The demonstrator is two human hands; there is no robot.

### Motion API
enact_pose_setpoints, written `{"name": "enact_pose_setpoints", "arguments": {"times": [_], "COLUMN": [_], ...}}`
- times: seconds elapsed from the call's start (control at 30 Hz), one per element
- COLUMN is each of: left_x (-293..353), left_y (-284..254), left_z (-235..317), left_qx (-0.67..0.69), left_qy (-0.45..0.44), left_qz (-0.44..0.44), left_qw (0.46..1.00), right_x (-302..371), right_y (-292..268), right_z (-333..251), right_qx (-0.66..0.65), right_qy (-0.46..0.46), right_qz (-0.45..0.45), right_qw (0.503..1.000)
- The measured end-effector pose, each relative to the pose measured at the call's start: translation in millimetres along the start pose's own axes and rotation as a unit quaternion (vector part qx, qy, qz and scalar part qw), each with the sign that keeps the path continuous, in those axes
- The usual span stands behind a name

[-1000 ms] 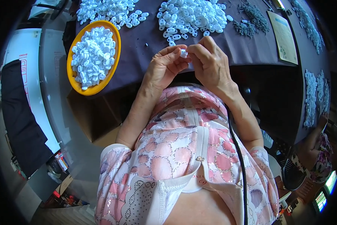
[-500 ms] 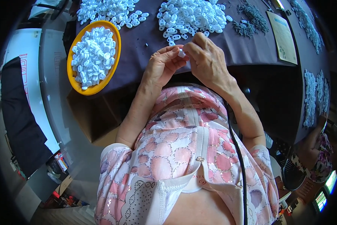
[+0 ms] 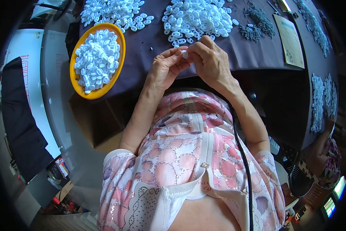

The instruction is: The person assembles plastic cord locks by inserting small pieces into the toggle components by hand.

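Both my hands meet just over the table's near edge, around one small white plastic piece. My left hand is closed, pinching the piece between thumb and fingertips. On the other side of it, my right hand is curled, its thumb and forefinger pressed against the piece; its fingertips are partly hidden. Right beyond my hands spreads a pile of white oval plastic pieces with holes. Up to the left lies a pile of smaller white plastic parts.
An orange oval tray heaped with white pieces sits at the table's left edge. Grey spring-like parts lie back right, near a tan envelope. More small parts form rows on the right-hand table. A cardboard box stands below.
The view has shifted slightly, and my hands sit marginally lower. My right hand's knuckles have turned a little; the white piece stays between my fingers.
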State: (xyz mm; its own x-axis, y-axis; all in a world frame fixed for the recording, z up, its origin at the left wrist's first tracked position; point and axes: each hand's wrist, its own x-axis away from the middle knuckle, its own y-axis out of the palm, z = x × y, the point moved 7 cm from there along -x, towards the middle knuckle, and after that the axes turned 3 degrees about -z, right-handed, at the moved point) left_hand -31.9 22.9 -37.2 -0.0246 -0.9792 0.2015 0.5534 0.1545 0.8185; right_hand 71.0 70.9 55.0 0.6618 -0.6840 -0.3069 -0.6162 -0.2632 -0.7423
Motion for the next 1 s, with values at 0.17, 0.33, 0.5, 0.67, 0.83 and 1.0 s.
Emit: {"name": "enact_pose_setpoints", "arguments": {"times": [0.17, 0.33, 0.5, 0.67, 0.83, 1.0], "left_x": [2, 2, 2, 3, 3, 4], "left_y": [2, 5, 4, 4, 4, 3], "left_z": [3, 1, 1, 0, 1, 0], "left_qx": [0.017, -0.019, -0.036, -0.029, -0.047, -0.033], "left_qy": [-0.002, -0.014, -0.013, -0.014, 0.001, 0.003], "left_qz": [-0.017, -0.02, -0.004, -0.014, -0.003, -0.019], "left_qw": [1.0, 1.0, 0.999, 0.999, 0.999, 0.999], "right_x": [2, 9, 11, 14, 15, 18], "right_y": [1, 3, 0, -4, 3, 5], "right_z": [2, 9, 4, -2, 11, 12], "right_qx": [-0.033, -0.073, -0.071, -0.041, -0.127, -0.109], "right_qy": [0.004, 0.022, 0.008, -0.001, 0.038, 0.045], "right_qz": [0.013, 0.015, 0.022, 0.025, 0.044, 0.054], "right_qw": [0.999, 0.997, 0.997, 0.999, 0.99, 0.992]}}
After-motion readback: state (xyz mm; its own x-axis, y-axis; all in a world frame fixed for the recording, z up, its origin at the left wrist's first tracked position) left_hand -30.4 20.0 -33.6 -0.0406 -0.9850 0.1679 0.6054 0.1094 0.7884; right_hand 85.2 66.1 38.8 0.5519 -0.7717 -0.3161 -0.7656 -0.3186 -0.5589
